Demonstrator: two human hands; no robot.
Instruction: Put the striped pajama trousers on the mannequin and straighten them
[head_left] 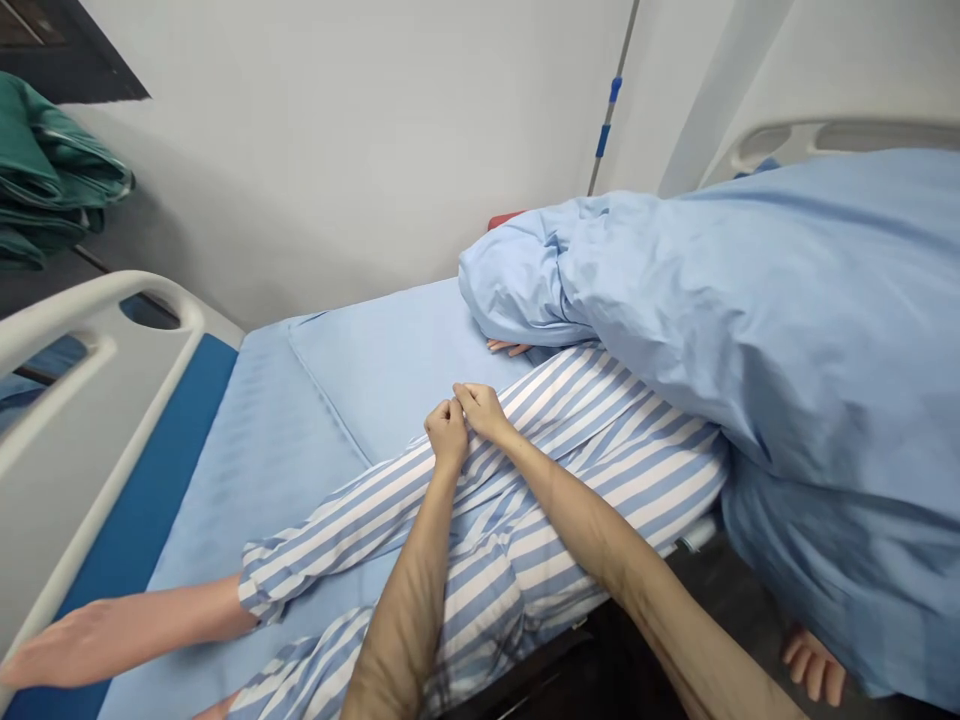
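Note:
A life-size patient manikin lies on a hospital bed, dressed in blue-and-white striped pyjamas (570,490). My left hand (448,432) and my right hand (481,412) sit close together, each pinching a fold of the striped cloth between fingers and thumb. A pale blue duvet (750,320) hides the manikin's upper body. One manikin hand (507,347) pokes out from under the duvet, near my fingers, and another (812,665) hangs below its far edge. A bare manikin foot (82,645) extends from the trouser cuff toward the bed's end.
A white bed rail (97,400) runs along the near left, beside a dark blue mattress edge (154,490). Light blue sheets (375,370) cover the mattress. Folded green cloth (52,180) lies at upper left. A metal pole with blue clips (609,115) stands behind the bed.

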